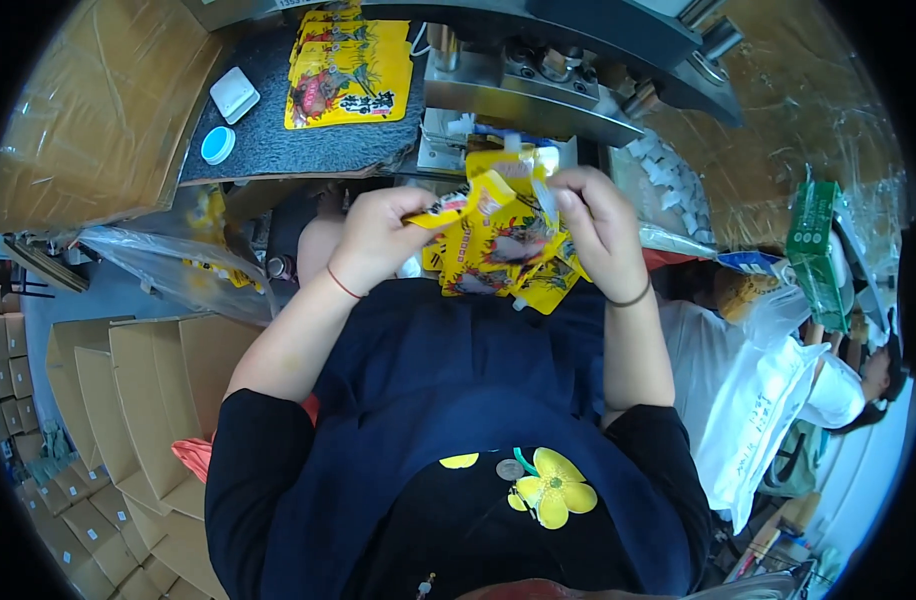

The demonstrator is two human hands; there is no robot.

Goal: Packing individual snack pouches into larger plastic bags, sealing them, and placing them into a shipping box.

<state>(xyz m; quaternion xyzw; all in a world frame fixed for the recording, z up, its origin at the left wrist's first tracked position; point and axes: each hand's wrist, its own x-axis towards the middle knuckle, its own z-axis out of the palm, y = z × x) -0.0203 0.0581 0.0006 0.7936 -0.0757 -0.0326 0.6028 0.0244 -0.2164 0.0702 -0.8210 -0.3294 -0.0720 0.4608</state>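
Metal machine (548, 110), upper ctr., its lower edge set just beyond both hands; dark worktop (263, 145), upper L, bare surface shown betw. pouch stack (348, 85) & front edge; yellow pouch pile (513, 245) heaped betw. machine & navy apron (448, 350). L hand (378, 235): closed, bent yellow pouch (468, 205) pinched betw. thumb & fingers, held over pile; R hand (598, 225): thumb & fingers narrowly spaced at pale strip (546, 200), grip can't be told. Both forearms angled up/fwd., elbows bent, hands brought nr. each other.

Cool, fairly bright light; glare on clear bag (143, 262); edges bent, corners black.
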